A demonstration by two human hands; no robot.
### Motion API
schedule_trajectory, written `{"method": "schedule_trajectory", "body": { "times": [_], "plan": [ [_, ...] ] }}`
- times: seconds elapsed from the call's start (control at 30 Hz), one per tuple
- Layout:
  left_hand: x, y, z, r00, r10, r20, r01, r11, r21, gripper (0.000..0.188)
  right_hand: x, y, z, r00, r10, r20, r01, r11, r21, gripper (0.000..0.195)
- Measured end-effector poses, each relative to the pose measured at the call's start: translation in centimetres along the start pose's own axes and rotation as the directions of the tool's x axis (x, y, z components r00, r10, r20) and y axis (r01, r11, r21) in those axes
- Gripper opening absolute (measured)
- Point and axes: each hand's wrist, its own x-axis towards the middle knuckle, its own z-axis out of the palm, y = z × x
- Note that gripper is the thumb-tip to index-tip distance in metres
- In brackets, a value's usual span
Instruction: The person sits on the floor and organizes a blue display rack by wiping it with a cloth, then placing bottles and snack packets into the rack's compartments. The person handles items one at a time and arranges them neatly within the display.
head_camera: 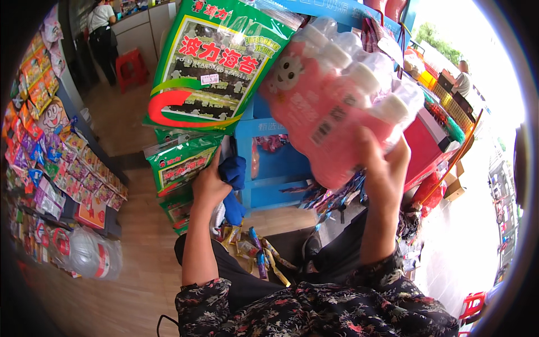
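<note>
My right hand [381,162] grips the lower end of a pink shrink-wrapped multipack of bottles [307,109], thumb on its front. The pack is tilted, with white caps along its upper right side and a barcode on its face. My left hand [212,183] is closed around a bunched blue cloth [233,173], part of which hangs below the hand. Its fingers are partly hidden beside smaller green seaweed packets [183,162]. A large green bag of Po-Li seasoned seaweed [206,94] stands above them, bearing a price sticker.
A blue display rack [269,196] stands ahead. Wrapped snack sticks [269,257] lie between my legs. Hanging snack packets [84,168] and a bagged silvery object [88,252] are at left. A red stool [131,69] and a person [101,38] are beyond; another person [462,80] is outside.
</note>
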Motion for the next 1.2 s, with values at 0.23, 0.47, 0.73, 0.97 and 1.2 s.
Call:
{"method": "schedule_trajectory", "body": {
  "times": [0.23, 0.47, 0.73, 0.97, 1.2],
  "plan": [
    [0.1, 0.6, -0.2, 0.999, 0.024, 0.032, -0.024, 1.000, 0.017, 0.098, -0.4, 2.3, 1.3, 0.989, -0.138, -0.062, 0.132, 0.987, -0.093, 0.049],
    [0.1, -1.0, 0.5, 0.998, 0.055, -0.041, -0.055, 0.998, 0.008, 0.096, 5.4, 4.2, 8.3, 0.979, -0.202, 0.019, 0.199, 0.943, -0.268, 0.054],
    [0.0, 0.1, 0.2, 0.997, 0.075, -0.004, -0.075, 0.997, -0.001, 0.097, 10.3, 9.5, 15.7, 0.959, -0.282, 0.001, 0.237, 0.803, -0.547, 0.060],
    [-0.4, -0.5, 0.4, 0.993, 0.106, -0.060, -0.103, 0.994, 0.042, 0.097, 9.9, 7.8, 12.1, 0.984, -0.051, 0.172, 0.112, 0.924, -0.365, 0.051],
    [0.2, -0.9, 1.2, 0.992, 0.120, -0.034, -0.122, 0.991, -0.061, 0.097, 10.0, 8.3, 9.6, 0.955, -0.148, 0.258, 0.236, 0.906, -0.352, 0.057]
  ]
}}
